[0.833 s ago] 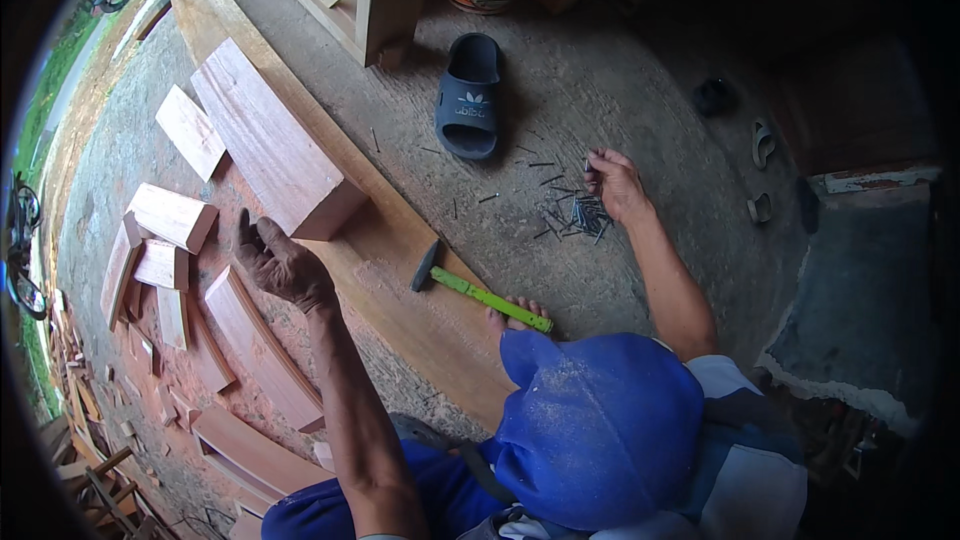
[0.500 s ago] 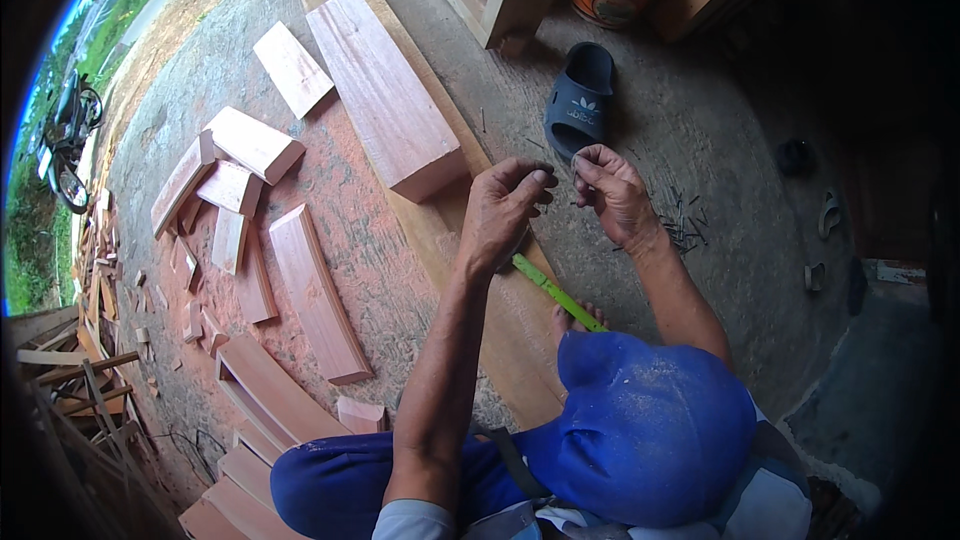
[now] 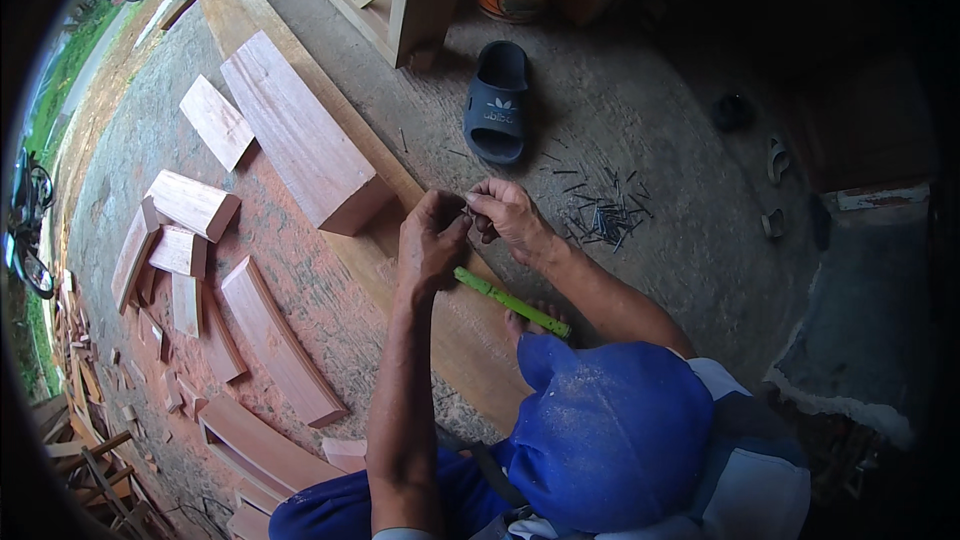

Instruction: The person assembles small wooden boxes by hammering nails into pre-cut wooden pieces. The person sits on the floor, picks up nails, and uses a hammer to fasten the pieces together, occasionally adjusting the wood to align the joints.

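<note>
Holding our left hand (image 3: 432,238) and right hand (image 3: 508,217) together above the long pale wooden plank (image 3: 455,325), we pinch small dark metal nails (image 3: 470,210) between the fingertips of both, the fingers curled shut around them. Listed beneath the hands: a hammer with a bright green handle (image 3: 512,302) lying on the plank, a loose heap of dark nails (image 3: 603,217) on the grey concrete floor just right of the right hand, and a dark blue rubber slipper (image 3: 497,102) beyond. Listed left: a thick reddish rectangular wood block (image 3: 300,135) resting against the plank, with curved reddish wood offcuts (image 3: 275,340) scattered on the ground.
</note>
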Tool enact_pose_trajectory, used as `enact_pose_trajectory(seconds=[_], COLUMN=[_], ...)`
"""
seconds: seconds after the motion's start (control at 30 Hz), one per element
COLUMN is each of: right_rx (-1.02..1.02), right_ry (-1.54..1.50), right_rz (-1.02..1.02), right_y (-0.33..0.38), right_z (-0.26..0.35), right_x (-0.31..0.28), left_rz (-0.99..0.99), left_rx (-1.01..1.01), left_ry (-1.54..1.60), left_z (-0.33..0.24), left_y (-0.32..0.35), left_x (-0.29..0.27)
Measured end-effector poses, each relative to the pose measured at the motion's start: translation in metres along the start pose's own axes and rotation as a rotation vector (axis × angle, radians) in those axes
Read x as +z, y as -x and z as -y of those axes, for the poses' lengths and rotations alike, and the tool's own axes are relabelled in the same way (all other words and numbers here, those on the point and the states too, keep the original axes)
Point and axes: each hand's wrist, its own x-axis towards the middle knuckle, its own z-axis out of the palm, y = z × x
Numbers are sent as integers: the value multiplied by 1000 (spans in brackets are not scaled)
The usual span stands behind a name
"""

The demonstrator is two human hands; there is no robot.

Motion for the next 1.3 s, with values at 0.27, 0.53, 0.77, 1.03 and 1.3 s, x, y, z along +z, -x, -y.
enact_pose_trajectory(seconds=[0.27,0.53,0.77,1.03,1.3], right_rx=[-154,-203,-159,-28,76], right_ry=[873,995,1019,1132,1549], right_rz=[-404,-733,-790,-740,-640], right_y=[12,6,13,28,10], right_z=[-58,-42,-31,-41,-22], right_x=[-143,-227,-266,-262,-248], left_rz=[-11,-26,-32,-33,-12], left_rx=[-29,-79,-109,-145,-123], left_ry=[-175,-93,-10,3,-57], left_z=[25,29,31,25,25], left_y=[-3,-10,-7,-6,-6], left_x=[11,8,7,11,18])
